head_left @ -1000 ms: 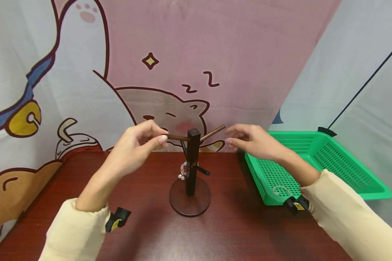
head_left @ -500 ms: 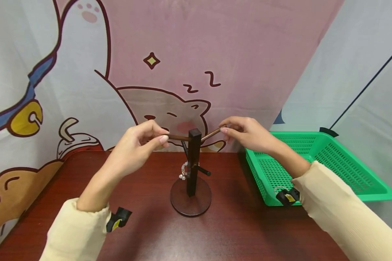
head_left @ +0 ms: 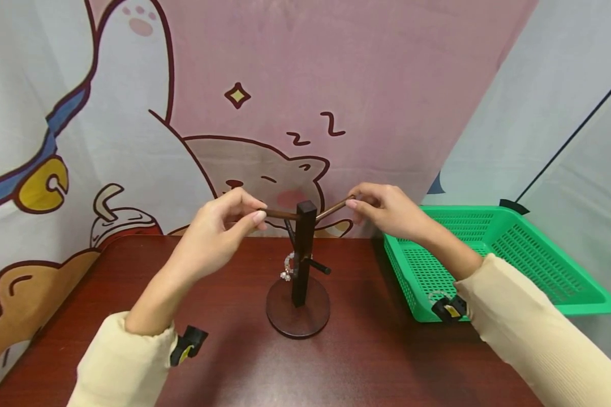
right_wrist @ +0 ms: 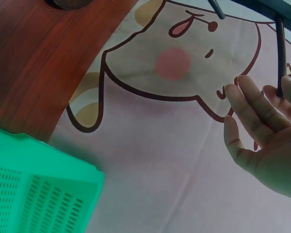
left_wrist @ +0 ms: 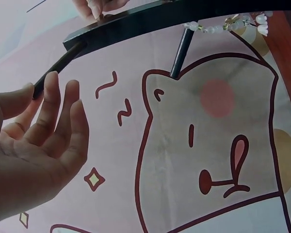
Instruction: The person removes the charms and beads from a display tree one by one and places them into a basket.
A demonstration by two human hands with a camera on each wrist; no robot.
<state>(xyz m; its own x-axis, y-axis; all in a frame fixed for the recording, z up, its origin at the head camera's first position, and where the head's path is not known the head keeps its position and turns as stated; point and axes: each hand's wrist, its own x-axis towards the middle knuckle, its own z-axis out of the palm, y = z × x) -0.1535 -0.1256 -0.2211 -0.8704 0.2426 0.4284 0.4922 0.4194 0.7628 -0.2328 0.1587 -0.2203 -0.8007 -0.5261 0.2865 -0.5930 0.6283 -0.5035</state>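
A dark wooden jewelry stand (head_left: 301, 254) stands upright on its round base (head_left: 298, 322), with several pegs sticking out of the post. My left hand (head_left: 219, 232) pinches the end of the upper left peg (head_left: 282, 214) between thumb and forefinger. The upper right peg (head_left: 332, 209) has its tip pinched by my right hand (head_left: 392, 212). In both wrist views the other fingers are spread away from the pegs. A beaded bracelet (head_left: 287, 267) with pale beads and white flower charms hangs low on the stand's left side, and the left wrist view shows the bracelet (left_wrist: 216, 29) near a lower peg (left_wrist: 182, 52).
A green perforated basket (head_left: 397, 277) sits at the right of the reddish-brown table (head_left: 224, 350). Inside its near corner lies a clear beaded loop (head_left: 436, 295), partly behind the right wrist camera (head_left: 450, 308). A cartoon-printed cloth (head_left: 387, 85) hangs behind the table.
My right hand has moved left and taken the tip of the upper right peg between its fingertips. My left hand keeps its pinch on the left peg.
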